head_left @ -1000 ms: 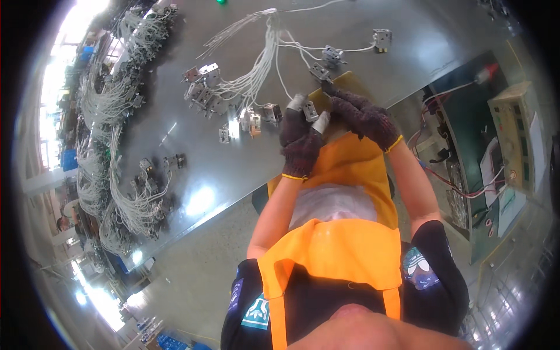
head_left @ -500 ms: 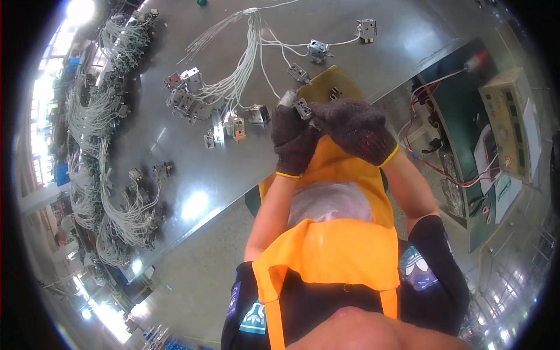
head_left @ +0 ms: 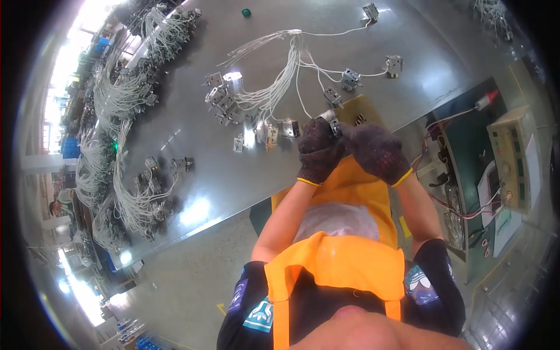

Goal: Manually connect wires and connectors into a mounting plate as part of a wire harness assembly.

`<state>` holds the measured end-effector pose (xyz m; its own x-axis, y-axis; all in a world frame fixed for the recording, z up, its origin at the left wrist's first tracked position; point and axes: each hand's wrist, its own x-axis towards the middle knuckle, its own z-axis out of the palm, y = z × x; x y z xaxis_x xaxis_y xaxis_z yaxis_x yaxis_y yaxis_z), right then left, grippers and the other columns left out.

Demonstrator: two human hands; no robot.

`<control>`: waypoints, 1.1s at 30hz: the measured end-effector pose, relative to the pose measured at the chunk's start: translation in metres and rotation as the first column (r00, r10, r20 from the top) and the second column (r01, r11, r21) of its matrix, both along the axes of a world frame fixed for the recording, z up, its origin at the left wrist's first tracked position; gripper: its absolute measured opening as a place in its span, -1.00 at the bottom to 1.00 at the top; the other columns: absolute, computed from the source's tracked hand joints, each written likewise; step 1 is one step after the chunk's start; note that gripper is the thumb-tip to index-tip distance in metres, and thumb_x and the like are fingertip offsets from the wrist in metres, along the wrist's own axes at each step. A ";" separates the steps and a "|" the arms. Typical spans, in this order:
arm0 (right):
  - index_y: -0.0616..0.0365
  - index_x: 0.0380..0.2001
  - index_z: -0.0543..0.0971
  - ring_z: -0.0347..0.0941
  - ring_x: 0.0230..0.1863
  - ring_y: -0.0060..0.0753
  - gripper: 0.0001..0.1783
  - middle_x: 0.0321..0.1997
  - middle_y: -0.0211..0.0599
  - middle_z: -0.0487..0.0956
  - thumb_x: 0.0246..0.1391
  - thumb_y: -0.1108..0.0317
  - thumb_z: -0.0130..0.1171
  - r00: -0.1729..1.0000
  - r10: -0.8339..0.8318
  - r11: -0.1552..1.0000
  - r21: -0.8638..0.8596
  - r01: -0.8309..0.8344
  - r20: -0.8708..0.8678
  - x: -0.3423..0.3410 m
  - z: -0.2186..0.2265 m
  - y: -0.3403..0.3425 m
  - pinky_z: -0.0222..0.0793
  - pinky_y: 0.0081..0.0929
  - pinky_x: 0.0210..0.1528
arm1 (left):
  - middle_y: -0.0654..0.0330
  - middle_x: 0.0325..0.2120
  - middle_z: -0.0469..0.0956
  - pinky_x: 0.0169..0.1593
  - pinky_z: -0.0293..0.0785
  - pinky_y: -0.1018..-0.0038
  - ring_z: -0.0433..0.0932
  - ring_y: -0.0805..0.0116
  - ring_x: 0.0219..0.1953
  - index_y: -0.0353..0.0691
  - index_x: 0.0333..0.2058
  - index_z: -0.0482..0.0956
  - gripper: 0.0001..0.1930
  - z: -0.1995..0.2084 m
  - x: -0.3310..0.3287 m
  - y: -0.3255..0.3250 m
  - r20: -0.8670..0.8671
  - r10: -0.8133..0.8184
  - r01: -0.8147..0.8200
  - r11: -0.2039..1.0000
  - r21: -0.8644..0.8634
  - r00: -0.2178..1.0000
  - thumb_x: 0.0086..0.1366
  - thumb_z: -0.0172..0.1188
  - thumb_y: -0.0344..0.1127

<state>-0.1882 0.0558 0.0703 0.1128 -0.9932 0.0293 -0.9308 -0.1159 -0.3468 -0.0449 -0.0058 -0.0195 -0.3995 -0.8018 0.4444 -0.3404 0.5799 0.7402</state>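
Observation:
Over the table's near edge, my two hands are close together in dark knit gloves with yellow cuffs. My left hand (head_left: pixel 319 150) is closed round a small silver metal connector (head_left: pixel 332 125) with a white wire behind it. My right hand (head_left: pixel 376 153) is curled closed against the connector's right side; what its fingers pinch, if anything, is hidden. Beyond them lies a wire harness (head_left: pixel 286 76) of thin white wires. Its metal connectors (head_left: pixel 223 104) are bunched at the left, and single connectors (head_left: pixel 350 79) lie to the right. A brownish-yellow flat piece (head_left: pixel 363 108) shows just past my right hand.
More white-wired harnesses (head_left: pixel 125 87) pile up along the left of the grey metal table (head_left: pixel 233 169). At the right stands a beige device with a panel (head_left: pixel 508 160), with red and white leads and scissors (head_left: pixel 485 244) nearby. A small green object (head_left: pixel 246 12) lies far back.
The whole view has shifted, so the table and hands appear farther right and lower. Both hands stay together at the same connector, and the harness lies as before.

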 end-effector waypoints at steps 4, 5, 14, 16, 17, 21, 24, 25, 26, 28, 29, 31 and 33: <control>0.06 -0.30 0.57 0.60 -0.31 0.03 -0.83 -0.42 -0.06 0.63 0.08 0.31 0.05 0.998 0.058 0.996 0.075 -0.058 -0.006 -0.004 0.008 0.003 0.51 -0.07 -0.29 | -0.06 -0.28 0.51 -0.11 0.43 0.10 0.50 -0.12 -0.17 -0.24 -0.06 0.48 -0.51 0.013 -0.001 0.004 0.132 0.060 -0.055 0.998 -0.041 0.989 0.03 0.36 -0.19; 0.05 -0.28 0.56 0.60 -0.30 0.04 -0.84 -0.42 -0.06 0.63 0.09 0.31 0.05 0.999 0.022 0.997 0.071 -0.019 -0.046 -0.003 0.001 0.004 0.51 -0.05 -0.28 | -0.05 -0.29 0.51 -0.11 0.43 0.11 0.50 -0.11 -0.18 -0.23 -0.07 0.48 -0.51 0.007 -0.003 0.002 0.081 0.044 -0.036 0.995 -0.097 0.996 0.03 0.36 -0.17; 0.09 -0.04 0.53 0.51 -0.32 -0.03 -0.69 -0.41 -0.07 0.55 0.13 0.36 0.03 0.999 0.042 0.999 -0.030 -0.042 0.008 -0.001 0.007 0.006 0.44 -0.17 -0.27 | -0.01 -0.30 0.50 -0.22 0.43 0.14 0.51 -0.05 -0.24 -0.22 -0.06 0.48 -0.49 -0.004 0.003 -0.006 0.001 0.021 -0.021 0.999 -0.033 1.000 0.07 0.34 -0.07; 0.09 -0.08 0.54 0.51 -0.34 -0.04 -0.72 -0.43 -0.09 0.54 0.14 0.36 0.03 0.998 0.030 0.999 -0.023 -0.031 -0.047 0.000 0.005 0.003 0.44 -0.16 -0.28 | -0.02 -0.31 0.50 -0.21 0.43 0.13 0.50 -0.06 -0.24 -0.22 -0.06 0.48 -0.50 0.006 0.002 -0.002 0.069 0.039 -0.035 0.997 -0.063 0.997 0.07 0.33 -0.09; 0.09 -0.21 0.56 0.55 -0.33 0.00 -0.79 -0.42 -0.05 0.58 0.11 0.31 0.04 0.999 0.025 0.998 -0.057 -0.027 -0.045 -0.001 -0.003 0.002 0.47 -0.11 -0.27 | -0.02 -0.31 0.49 -0.19 0.42 0.12 0.50 -0.06 -0.23 -0.22 -0.06 0.48 -0.51 0.012 0.000 -0.001 0.137 0.056 -0.043 0.995 -0.095 0.989 0.07 0.33 -0.10; 0.09 -0.37 0.58 0.59 -0.29 0.06 -0.83 -0.39 0.01 0.63 0.07 0.29 0.05 0.995 0.046 0.990 -0.129 -0.058 -0.089 -0.002 0.007 0.000 0.50 -0.05 -0.24 | -0.05 -0.32 0.49 -0.16 0.41 0.10 0.48 -0.10 -0.23 -0.25 -0.08 0.47 -0.51 0.011 -0.005 0.004 0.224 0.130 -0.121 0.991 -0.054 0.966 0.07 0.33 -0.12; 0.07 -0.25 0.62 0.58 -0.30 0.07 -0.77 -0.34 0.02 0.63 0.11 0.25 0.06 0.997 0.070 0.988 0.140 -0.067 -0.013 -0.006 0.005 -0.005 0.50 -0.05 -0.27 | -0.11 -0.22 0.45 -0.05 0.36 0.07 0.43 -0.16 -0.14 -0.35 -0.01 0.41 -0.47 0.016 0.005 0.008 0.210 0.018 0.017 0.986 -0.164 0.978 0.12 0.27 -0.15; 0.07 -0.25 0.62 0.58 -0.30 0.07 -0.77 -0.34 0.02 0.63 0.11 0.25 0.06 0.997 0.081 0.989 0.123 -0.078 -0.013 -0.007 0.007 -0.005 0.50 -0.05 -0.27 | -0.11 -0.22 0.45 -0.05 0.36 0.07 0.43 -0.16 -0.14 -0.35 -0.01 0.41 -0.47 0.028 0.012 0.008 0.210 0.032 0.006 0.983 -0.182 0.977 0.12 0.27 -0.15; 0.10 -0.15 0.58 0.57 -0.33 0.01 -0.75 -0.30 -0.03 0.63 0.14 0.27 0.11 0.985 0.027 1.000 0.011 -0.029 0.173 -0.010 0.014 0.002 0.49 -0.14 -0.26 | -0.12 -0.17 0.43 0.00 0.34 0.07 0.41 -0.15 -0.08 -0.37 0.03 0.38 -0.47 0.044 0.022 0.010 0.251 0.088 -0.009 0.954 -0.299 0.964 0.15 0.22 -0.18; 0.14 -0.04 0.55 0.56 -0.36 -0.04 -0.69 -0.26 -0.08 0.62 0.16 0.29 0.15 0.932 0.000 0.996 -0.087 0.034 0.362 -0.003 0.009 0.014 0.48 -0.23 -0.25 | -0.13 -0.06 0.38 0.13 0.29 0.09 0.35 -0.13 0.07 -0.38 0.12 0.33 -0.46 0.050 0.050 0.001 0.438 0.270 0.017 0.835 -0.550 0.857 0.20 0.11 -0.24; 0.10 0.02 0.54 0.57 -0.35 -0.13 -0.64 -0.23 -0.13 0.62 0.15 0.27 0.19 0.749 -0.017 0.998 0.063 -0.033 0.662 0.008 -0.008 0.018 0.50 -0.29 -0.24 | -0.13 -0.06 0.38 0.12 0.31 0.11 0.36 -0.12 0.07 -0.36 0.12 0.34 -0.48 0.047 0.061 -0.007 0.523 0.228 0.031 0.897 -0.440 0.821 0.20 0.09 -0.24; 0.06 0.07 0.53 0.58 -0.34 -0.22 -0.58 -0.21 -0.17 0.63 0.14 0.26 0.23 0.476 -0.084 0.973 0.174 -0.149 0.876 0.029 -0.011 0.011 0.51 -0.36 -0.23 | -0.12 -0.05 0.38 0.12 0.33 0.13 0.38 -0.11 0.07 -0.35 0.11 0.35 -0.49 0.039 0.072 -0.030 0.600 0.179 0.034 0.945 -0.326 0.780 0.20 0.06 -0.25; 0.04 0.08 0.55 0.57 -0.17 -0.40 -0.58 -0.18 -0.27 0.64 0.15 0.23 0.21 0.753 -0.327 0.720 0.667 -0.193 0.571 0.050 -0.002 -0.008 0.50 -0.45 -0.10 | -0.18 0.03 0.40 0.10 0.35 0.12 0.40 -0.14 0.02 -0.30 0.22 0.29 -0.31 0.030 0.078 -0.051 0.714 0.124 -0.018 0.988 -0.154 0.689 0.12 0.24 -0.20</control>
<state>-0.1387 0.0482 0.0687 0.2586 -0.7696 -0.5839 -0.4605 0.4331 -0.7748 0.0327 -0.0570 0.0107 -0.5831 -0.8000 0.1415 -0.7812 0.5999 0.1727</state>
